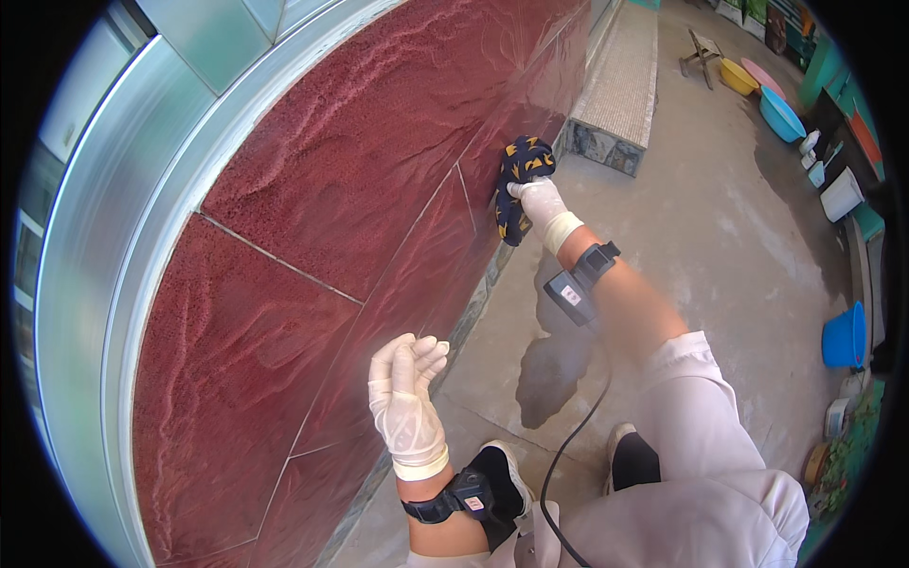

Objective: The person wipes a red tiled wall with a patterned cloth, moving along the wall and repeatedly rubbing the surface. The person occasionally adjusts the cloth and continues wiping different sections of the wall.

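My right hand (543,201), in a whitish rubber glove, grips a dark navy cloth (524,160) with yellow shapes. The cloth lies against the lower part of a dark red tiled wall (305,192), close to where the wall meets a step. Lower in the picture, my left hand (408,397) wears a matching glove and holds nothing. Its fingers are loosely bent, with the thumb side hard to make out, in front of the wall's lower tiles. Whether its fingertips touch the wall cannot be told.
A tiled step (614,92) juts out beyond the cloth. Wet patches (550,376) darken the concrete floor (682,227). Along the right stand a folding stool (701,57), a yellow basin (738,77), a blue basin (781,113) and a blue bucket (844,335). A black cable (568,444) hangs by my body.
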Available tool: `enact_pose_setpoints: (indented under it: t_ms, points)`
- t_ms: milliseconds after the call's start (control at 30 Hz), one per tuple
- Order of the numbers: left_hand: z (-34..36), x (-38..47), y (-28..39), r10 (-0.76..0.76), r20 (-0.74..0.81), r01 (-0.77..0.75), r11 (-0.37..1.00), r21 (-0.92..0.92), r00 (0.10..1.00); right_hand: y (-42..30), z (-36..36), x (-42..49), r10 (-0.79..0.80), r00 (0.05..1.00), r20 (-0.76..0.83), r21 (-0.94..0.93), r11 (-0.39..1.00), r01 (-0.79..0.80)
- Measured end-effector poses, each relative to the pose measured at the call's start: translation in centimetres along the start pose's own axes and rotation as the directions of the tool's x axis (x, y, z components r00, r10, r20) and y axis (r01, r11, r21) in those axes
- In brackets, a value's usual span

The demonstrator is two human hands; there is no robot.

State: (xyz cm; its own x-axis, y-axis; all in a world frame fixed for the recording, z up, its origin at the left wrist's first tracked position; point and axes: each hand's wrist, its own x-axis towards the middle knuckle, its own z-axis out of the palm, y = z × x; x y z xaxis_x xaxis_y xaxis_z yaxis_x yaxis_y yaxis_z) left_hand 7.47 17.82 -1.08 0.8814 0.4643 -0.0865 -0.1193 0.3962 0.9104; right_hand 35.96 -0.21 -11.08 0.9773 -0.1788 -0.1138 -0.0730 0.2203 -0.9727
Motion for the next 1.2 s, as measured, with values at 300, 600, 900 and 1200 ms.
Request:
enact_pose_setpoints:
  t_ms: [300,600,900,1200]
  points:
    - [-1.1,-0.3,-1.0,0.0,-0.003,0.0,0.997,0.084,1.0,0.0,-1.9,11.4,0.087,0.98,-0.18,-0.265,0.955,-0.134]
    - [0.3,-0.6,-0.9,-0.052,0.029,0.049,0.993,0.105,0.998,3.7,-3.1,5.7,-0.465,0.783,0.413,-0.634,0.471,0.614]
    - [0.6,-0.1,-1.7,-0.038,0.048,0.031,0.99,0.141,0.998,0.0,-3.2,3.5,0.44,0.885,-0.152,0.471,0.82,-0.327]
    - [0.0,-0.3,-0.8,-0.013,0.052,0.006,0.992,0.127,0.999,-4.0,4.1,0.1,-0.31,0.941,-0.137,0.05,0.946,0.319]
